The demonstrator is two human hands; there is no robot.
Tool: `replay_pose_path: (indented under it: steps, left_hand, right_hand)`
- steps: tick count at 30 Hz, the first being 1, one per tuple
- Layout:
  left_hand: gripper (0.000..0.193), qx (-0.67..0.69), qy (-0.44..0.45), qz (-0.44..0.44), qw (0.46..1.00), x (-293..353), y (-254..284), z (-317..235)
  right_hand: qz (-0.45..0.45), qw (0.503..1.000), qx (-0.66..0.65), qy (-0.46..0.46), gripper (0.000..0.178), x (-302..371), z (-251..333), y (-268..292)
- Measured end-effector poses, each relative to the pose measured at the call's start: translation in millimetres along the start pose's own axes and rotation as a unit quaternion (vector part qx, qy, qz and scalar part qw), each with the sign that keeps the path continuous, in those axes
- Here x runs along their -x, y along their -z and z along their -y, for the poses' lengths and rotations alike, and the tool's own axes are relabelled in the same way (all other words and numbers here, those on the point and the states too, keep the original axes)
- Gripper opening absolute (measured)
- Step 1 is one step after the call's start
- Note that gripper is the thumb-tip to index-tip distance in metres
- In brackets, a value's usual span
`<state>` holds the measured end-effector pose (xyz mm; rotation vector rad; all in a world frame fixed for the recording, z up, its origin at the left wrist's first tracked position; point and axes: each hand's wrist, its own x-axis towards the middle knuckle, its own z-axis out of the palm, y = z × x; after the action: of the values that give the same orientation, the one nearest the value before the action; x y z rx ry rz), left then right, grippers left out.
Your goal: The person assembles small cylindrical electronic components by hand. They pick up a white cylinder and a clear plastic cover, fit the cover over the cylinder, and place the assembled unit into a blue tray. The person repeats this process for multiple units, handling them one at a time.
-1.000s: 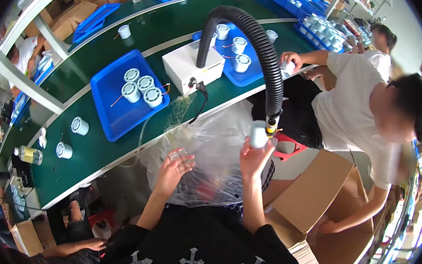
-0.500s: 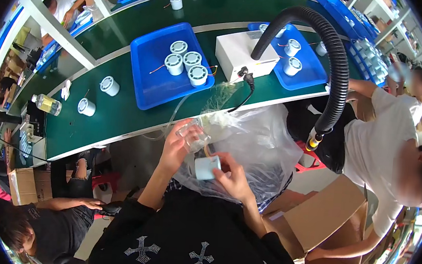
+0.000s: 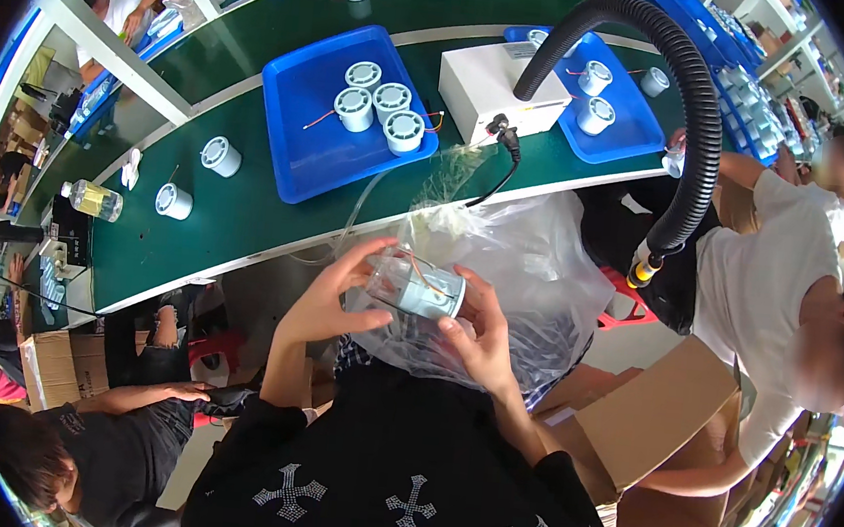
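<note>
A white cylindrical unit (image 3: 431,292) with thin red wires lies sideways in front of me, tilted. Its left end is inside a clear plastic cup-shaped cover (image 3: 387,279); how far the cover reaches over it is hard to see. My right hand (image 3: 482,337) grips the unit's right end between thumb and fingers. Around the cover's left side, my left hand (image 3: 326,300) is open, thumb and fingers spread apart, the fingertips at the cover's upper edge. A large clear plastic bag (image 3: 532,263) spreads beneath and behind both hands.
On the green bench (image 3: 234,237), a blue tray (image 3: 300,168) holds several similar units. A white box (image 3: 473,87) and black flexible hose (image 3: 697,157) stand right of it, beside another blue tray (image 3: 623,146). An open carton (image 3: 665,415) and a co-worker (image 3: 767,284) are at right.
The white unit has come up into the clear cover, turned sideways. My left hand's fingers have spread from their hold on the cover. My right hand has moved up and right with the unit.
</note>
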<state>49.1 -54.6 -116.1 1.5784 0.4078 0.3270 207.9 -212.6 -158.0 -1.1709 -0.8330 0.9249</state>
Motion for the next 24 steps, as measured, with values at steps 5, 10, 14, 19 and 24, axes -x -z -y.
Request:
replay_pose_path:
  steps: [5, 10, 14, 19, 24]
  left_hand:
    - [0.066, 0.023, -0.067, -0.032, 0.997, -10, -31, -5]
    - [0.072, -0.028, -0.160, 0.030, 0.986, -29, -41, -34]
    - [0.071, -0.046, -0.219, 0.075, 0.972, -49, -56, -48]
    - [0.068, -0.055, -0.268, 0.107, 0.956, -69, -76, -57]
    - [0.062, -0.031, -0.350, 0.043, 0.935, -79, -99, -56]
  right_hand:
    - [-0.017, 0.985, 0.141, 0.103, 0.084, -4, 23, -7]
    - [-0.058, 0.972, 0.158, 0.167, 0.092, 2, 45, 9]
    - [-0.103, 0.965, 0.148, 0.192, 0.094, 13, 58, 21]
    - [-0.138, 0.958, 0.132, 0.215, 0.090, 26, 62, 35]
    - [-0.173, 0.930, 0.112, 0.305, 0.081, 31, 75, 39]
